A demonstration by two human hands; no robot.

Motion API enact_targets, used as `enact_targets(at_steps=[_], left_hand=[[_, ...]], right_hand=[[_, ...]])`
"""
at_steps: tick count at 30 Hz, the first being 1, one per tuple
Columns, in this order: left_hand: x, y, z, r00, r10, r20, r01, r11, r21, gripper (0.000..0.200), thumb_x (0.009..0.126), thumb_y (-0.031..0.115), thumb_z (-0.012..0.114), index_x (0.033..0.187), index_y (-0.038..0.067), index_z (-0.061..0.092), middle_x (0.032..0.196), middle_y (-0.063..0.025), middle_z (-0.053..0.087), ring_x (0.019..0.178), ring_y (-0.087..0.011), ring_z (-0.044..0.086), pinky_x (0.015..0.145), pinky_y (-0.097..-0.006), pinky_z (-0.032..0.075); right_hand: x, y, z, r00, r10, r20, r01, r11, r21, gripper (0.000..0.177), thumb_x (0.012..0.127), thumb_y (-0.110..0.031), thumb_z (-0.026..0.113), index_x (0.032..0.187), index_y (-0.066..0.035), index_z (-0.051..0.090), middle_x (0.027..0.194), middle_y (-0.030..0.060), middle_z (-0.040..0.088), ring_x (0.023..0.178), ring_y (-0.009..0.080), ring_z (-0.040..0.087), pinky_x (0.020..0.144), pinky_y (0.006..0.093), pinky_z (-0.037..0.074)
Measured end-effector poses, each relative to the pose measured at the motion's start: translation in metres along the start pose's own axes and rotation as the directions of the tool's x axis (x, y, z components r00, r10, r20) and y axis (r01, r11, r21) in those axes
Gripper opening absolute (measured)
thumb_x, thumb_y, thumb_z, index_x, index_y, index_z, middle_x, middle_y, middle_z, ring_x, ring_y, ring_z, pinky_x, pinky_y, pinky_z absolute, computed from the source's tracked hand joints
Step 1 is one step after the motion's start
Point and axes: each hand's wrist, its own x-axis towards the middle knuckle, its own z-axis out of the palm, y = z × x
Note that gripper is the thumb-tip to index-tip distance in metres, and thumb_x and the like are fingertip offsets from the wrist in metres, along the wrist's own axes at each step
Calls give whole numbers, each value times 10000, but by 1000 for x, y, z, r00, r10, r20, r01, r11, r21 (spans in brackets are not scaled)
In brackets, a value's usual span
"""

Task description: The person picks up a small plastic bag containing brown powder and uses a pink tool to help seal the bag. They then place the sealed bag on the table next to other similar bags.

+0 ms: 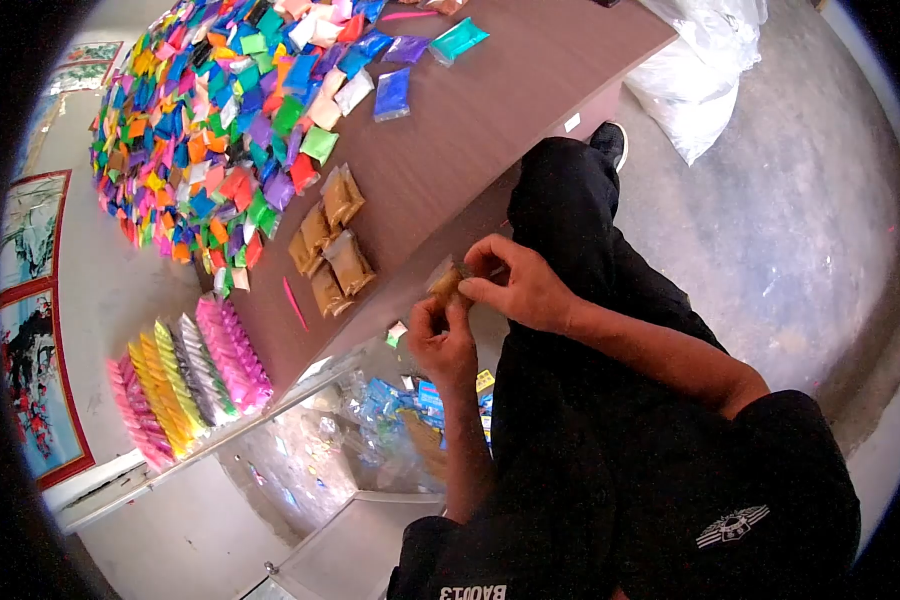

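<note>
Packet (447, 283), clear film, brown filling: between both hands, just beside edge of desk (470, 150). Left hand (444, 340): fingers clamped on packet. Right hand (523, 287): fingers likewise clamped, opposite side. On desk: brown-filled packets (348, 262), small cluster; pink stick (294, 303), alongside; multicoloured packets (210, 130), large heap. Floor: white plastic sack (690, 90).

The only view is taken from the wearer's head, aimed forward and steeply down — the left hand (444, 347) and right hand (523, 288) are seen close below, the surface (500, 105) slanted across the upper left.
</note>
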Motion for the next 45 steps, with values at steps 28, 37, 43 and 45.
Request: enact_targets(at_steps=[28,37,43,45], left_hand=[[0,6,-1,983,-141,117,166,956,-243,153,990,112,711,1077,-14,710,981,-53,723,908,-97,652,849,-270,526],[-3,-2,-6,967,-148,206,190,960,-205,181,1008,139,683,1105,-14,689,971,-21,703,899,-100,639,820,-264,516],[-2,-4,-8,980,-95,176,125,978,-166,193,1015,158,681,1093,-18,692,952,-28,702,857,-89,627,759,-254,503],[-2,1,-9,965,-160,208,193,970,-147,228,1010,172,696,1112,-32,687,937,-48,709,833,-98,637,748,-261,514]], right_hand=[[3,1,-2,991,2,136,-21,990,142,182,1024,-96,598,1140,26,666,978,75,708,889,134,684,797,307,592],[7,4,1,994,-25,106,6,985,173,212,1029,-164,623,1141,1,695,968,60,707,870,119,665,794,307,579],[8,-5,0,977,129,168,-159,971,179,239,1027,-192,640,1130,19,683,958,73,706,869,123,666,788,308,571],[7,-3,0,986,87,142,-107,984,139,241,1028,-196,639,1125,22,678,949,75,704,864,126,667,778,309,570]])
